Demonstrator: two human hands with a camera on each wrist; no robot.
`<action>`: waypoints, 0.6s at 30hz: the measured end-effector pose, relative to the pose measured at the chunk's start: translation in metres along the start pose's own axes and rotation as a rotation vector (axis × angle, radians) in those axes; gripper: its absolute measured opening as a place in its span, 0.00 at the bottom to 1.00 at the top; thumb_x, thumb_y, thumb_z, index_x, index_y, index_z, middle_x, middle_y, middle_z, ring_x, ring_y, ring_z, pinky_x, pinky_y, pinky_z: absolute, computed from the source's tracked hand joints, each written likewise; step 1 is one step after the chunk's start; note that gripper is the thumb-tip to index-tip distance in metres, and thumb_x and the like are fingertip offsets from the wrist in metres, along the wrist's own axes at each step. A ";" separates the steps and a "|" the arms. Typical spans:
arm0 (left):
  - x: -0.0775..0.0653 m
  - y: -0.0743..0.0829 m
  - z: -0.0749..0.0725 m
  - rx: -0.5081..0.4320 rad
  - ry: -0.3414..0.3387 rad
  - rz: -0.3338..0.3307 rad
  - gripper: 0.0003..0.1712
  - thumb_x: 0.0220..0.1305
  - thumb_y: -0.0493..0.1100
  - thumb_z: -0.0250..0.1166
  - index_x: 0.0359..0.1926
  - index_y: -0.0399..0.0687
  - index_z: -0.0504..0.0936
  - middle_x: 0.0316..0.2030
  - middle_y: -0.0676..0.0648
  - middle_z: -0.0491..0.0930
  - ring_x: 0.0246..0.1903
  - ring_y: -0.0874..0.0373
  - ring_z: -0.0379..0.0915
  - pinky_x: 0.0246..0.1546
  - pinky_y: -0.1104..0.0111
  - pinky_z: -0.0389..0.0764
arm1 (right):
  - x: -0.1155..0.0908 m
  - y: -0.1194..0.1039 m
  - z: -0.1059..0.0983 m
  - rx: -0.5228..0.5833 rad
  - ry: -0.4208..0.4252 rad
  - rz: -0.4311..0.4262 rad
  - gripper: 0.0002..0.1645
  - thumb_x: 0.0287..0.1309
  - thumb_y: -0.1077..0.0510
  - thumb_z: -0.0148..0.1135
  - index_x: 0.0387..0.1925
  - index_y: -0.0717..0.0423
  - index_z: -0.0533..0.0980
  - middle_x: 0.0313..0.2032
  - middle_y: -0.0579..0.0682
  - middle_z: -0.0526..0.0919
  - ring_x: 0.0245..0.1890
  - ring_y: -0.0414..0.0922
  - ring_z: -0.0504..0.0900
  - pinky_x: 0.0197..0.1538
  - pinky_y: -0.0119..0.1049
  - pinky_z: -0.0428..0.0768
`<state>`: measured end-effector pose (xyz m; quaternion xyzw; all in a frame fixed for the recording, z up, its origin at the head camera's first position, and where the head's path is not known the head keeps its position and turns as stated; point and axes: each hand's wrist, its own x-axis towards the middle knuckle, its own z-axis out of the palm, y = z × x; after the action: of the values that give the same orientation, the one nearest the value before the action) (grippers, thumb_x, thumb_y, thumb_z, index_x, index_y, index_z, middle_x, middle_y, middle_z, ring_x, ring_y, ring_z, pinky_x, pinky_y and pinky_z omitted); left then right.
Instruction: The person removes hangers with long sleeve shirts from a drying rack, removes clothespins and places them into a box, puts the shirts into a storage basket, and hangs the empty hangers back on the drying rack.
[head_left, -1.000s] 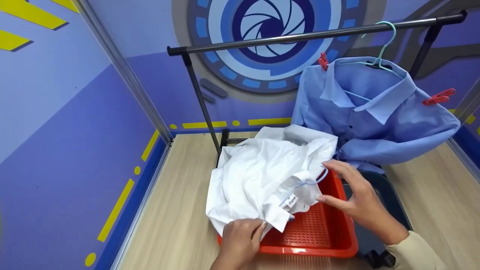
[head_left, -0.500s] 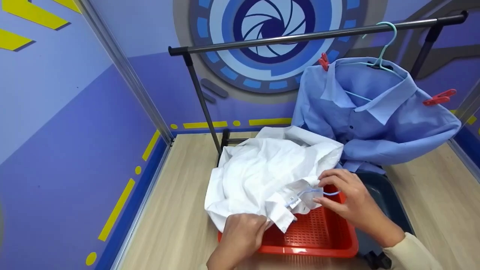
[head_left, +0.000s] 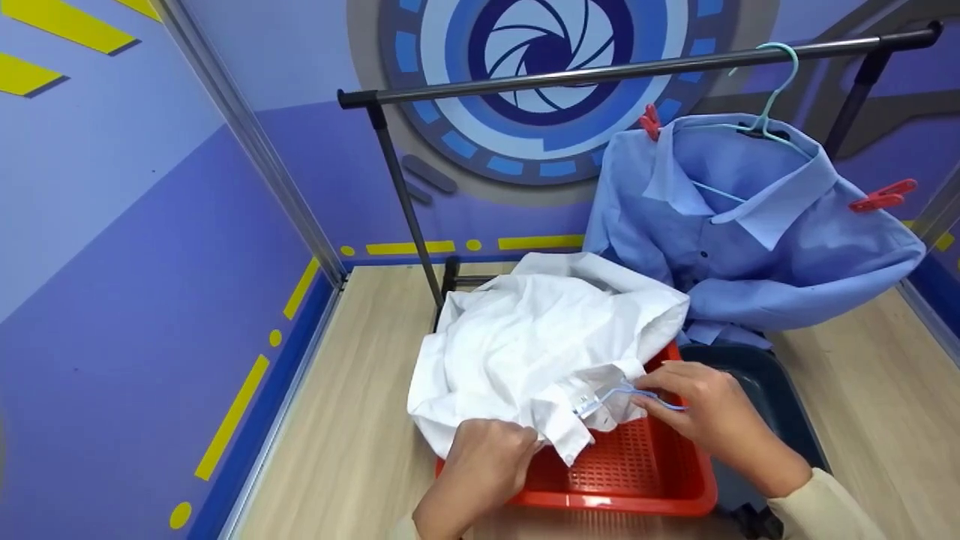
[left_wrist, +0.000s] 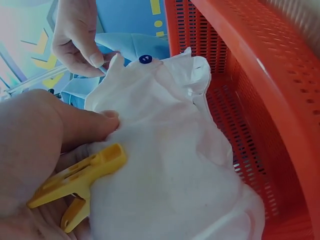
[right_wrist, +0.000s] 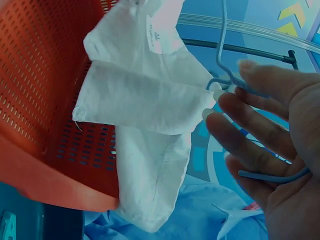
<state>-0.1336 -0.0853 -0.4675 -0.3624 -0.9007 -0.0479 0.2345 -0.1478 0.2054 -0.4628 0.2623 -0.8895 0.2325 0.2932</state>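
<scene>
A white shirt [head_left: 517,345] with a label inside its collar lies bunched over the red basket [head_left: 615,501]. At its near edge my left hand [head_left: 487,457] grips the cloth. A yellow clothespin [left_wrist: 85,172] sits against the fabric, partly inside that hand's palm, in the left wrist view. My right hand [head_left: 705,401] pinches the light blue wire neck of a clothes hanger [head_left: 621,388] that sticks out of the collar. The curved end of the hanger's hook [right_wrist: 275,177] passes by the right palm. The rest of the hanger is hidden inside the shirt.
Behind stands a black-ended metal clothes rack [head_left: 570,75]. A blue shirt [head_left: 750,255] hangs from it on a mint hanger [head_left: 772,90], with red clothespins [head_left: 883,196] at its shoulders. A dark basin [head_left: 772,390] is right of the basket. A wall panel [head_left: 150,247] borders the left side.
My right hand has moved down and its fingers have come together on the hanger's neck. The hook has swung lower, toward the right. My left hand has shifted up slightly, still gripping the shirt.
</scene>
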 end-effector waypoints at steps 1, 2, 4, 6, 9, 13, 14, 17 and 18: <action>0.000 0.000 -0.001 -0.005 -0.002 0.001 0.21 0.55 0.49 0.68 0.12 0.58 0.69 0.08 0.59 0.63 0.10 0.65 0.57 0.12 0.71 0.53 | 0.000 0.001 0.000 -0.003 0.012 -0.010 0.17 0.34 0.59 0.81 0.33 0.46 0.86 0.29 0.38 0.86 0.28 0.32 0.79 0.35 0.27 0.81; 0.001 0.000 -0.001 -0.014 -0.002 0.001 0.20 0.56 0.48 0.68 0.12 0.58 0.69 0.08 0.59 0.63 0.10 0.65 0.58 0.12 0.71 0.53 | 0.000 0.001 0.001 -0.003 0.020 -0.012 0.18 0.34 0.60 0.81 0.33 0.46 0.86 0.29 0.39 0.86 0.28 0.33 0.80 0.36 0.26 0.81; 0.002 -0.002 -0.003 -0.041 0.006 -0.004 0.21 0.58 0.49 0.66 0.13 0.57 0.69 0.09 0.59 0.64 0.11 0.64 0.61 0.13 0.71 0.55 | -0.001 0.003 0.001 0.001 0.037 -0.010 0.18 0.33 0.62 0.81 0.33 0.48 0.86 0.30 0.41 0.88 0.29 0.36 0.83 0.41 0.21 0.80; 0.003 -0.003 -0.004 -0.068 0.026 -0.008 0.20 0.60 0.49 0.65 0.14 0.57 0.69 0.09 0.59 0.65 0.12 0.64 0.64 0.13 0.71 0.57 | -0.002 0.003 0.000 0.021 0.047 0.005 0.19 0.33 0.64 0.80 0.33 0.49 0.86 0.31 0.41 0.88 0.31 0.38 0.85 0.45 0.18 0.77; 0.004 -0.006 -0.006 -0.108 0.062 -0.009 0.19 0.62 0.49 0.64 0.16 0.57 0.70 0.11 0.59 0.66 0.13 0.66 0.65 0.15 0.72 0.61 | -0.004 0.005 0.000 0.051 0.070 0.016 0.19 0.33 0.66 0.80 0.33 0.49 0.86 0.31 0.42 0.88 0.31 0.38 0.85 0.47 0.13 0.73; 0.006 -0.008 -0.008 -0.165 0.134 -0.017 0.10 0.63 0.49 0.64 0.25 0.56 0.79 0.18 0.59 0.76 0.18 0.67 0.71 0.20 0.74 0.70 | -0.006 0.007 0.001 0.068 0.093 0.023 0.20 0.33 0.67 0.79 0.33 0.49 0.86 0.31 0.41 0.88 0.31 0.38 0.85 0.44 0.14 0.74; 0.006 -0.008 -0.009 -0.190 0.154 -0.031 0.08 0.63 0.50 0.64 0.29 0.55 0.81 0.21 0.59 0.78 0.21 0.66 0.74 0.23 0.73 0.73 | -0.007 0.008 0.002 0.069 0.096 0.031 0.20 0.34 0.67 0.79 0.33 0.49 0.86 0.31 0.41 0.88 0.31 0.37 0.85 0.44 0.13 0.74; 0.007 -0.009 -0.010 -0.272 0.218 -0.087 0.13 0.61 0.54 0.66 0.41 0.53 0.82 0.34 0.57 0.83 0.33 0.66 0.79 0.33 0.73 0.79 | -0.008 0.011 0.003 0.090 0.115 0.057 0.19 0.35 0.68 0.79 0.33 0.49 0.86 0.31 0.42 0.88 0.30 0.36 0.84 0.41 0.14 0.75; 0.007 -0.009 -0.011 -0.296 0.235 -0.107 0.16 0.60 0.55 0.66 0.45 0.53 0.81 0.39 0.57 0.83 0.37 0.66 0.80 0.37 0.72 0.80 | -0.009 0.012 0.002 0.099 0.122 0.068 0.19 0.35 0.68 0.78 0.33 0.49 0.86 0.31 0.42 0.88 0.30 0.36 0.84 0.40 0.14 0.76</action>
<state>-0.1402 -0.0900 -0.4537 -0.3363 -0.8684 -0.2342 0.2791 -0.1496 0.2157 -0.4731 0.2315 -0.8658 0.3017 0.3253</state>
